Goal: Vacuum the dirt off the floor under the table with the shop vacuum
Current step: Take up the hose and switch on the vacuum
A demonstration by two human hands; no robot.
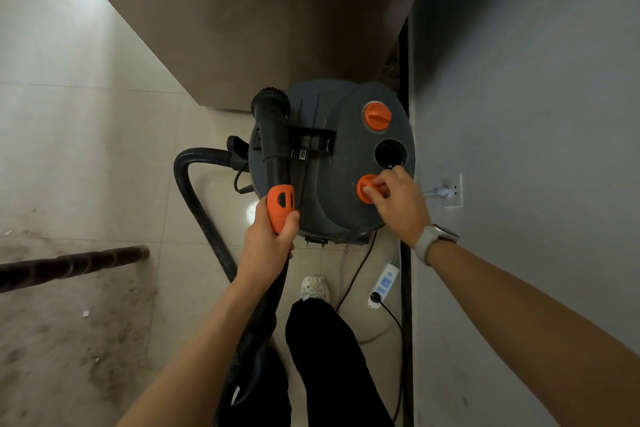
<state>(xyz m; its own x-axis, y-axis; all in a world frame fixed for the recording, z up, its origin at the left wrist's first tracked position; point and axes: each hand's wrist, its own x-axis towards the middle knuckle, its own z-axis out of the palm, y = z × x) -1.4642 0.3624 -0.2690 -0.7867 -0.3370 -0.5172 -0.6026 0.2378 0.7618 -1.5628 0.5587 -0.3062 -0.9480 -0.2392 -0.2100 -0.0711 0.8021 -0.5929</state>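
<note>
Shop vacuum (332, 163), a grey drum seen from above, is standing on the tiled floor (104, 156) close against the grey wall (519, 114) and just in front of the near corner of the brown counter (242, 21). Its black hose (194, 191) is looping out from the drum's left side and curving back along the floor toward the person. The left hand (268, 243) is gripping the wand (277, 152) with its fingers (289, 220) curled round the orange grip section, and the wand's black nozzle end is lying across the top of the drum. The right hand (398, 201), with a pale watch (433, 239) on its wrist, is pinching the nearer orange knob (367, 189) on the lid between thumb and fingertips. A second orange knob (377, 115) is sitting farther along the lid, with a round dark port (390, 153) between the two. Dirt (69, 305) is smeared over the floor at the left, round a dark turned leg (69, 265). A white power strip (382, 282) is lying on the floor beside the wall, with a black cord plugged into it, and a white wall socket (452, 189) is carrying a plug.
</note>
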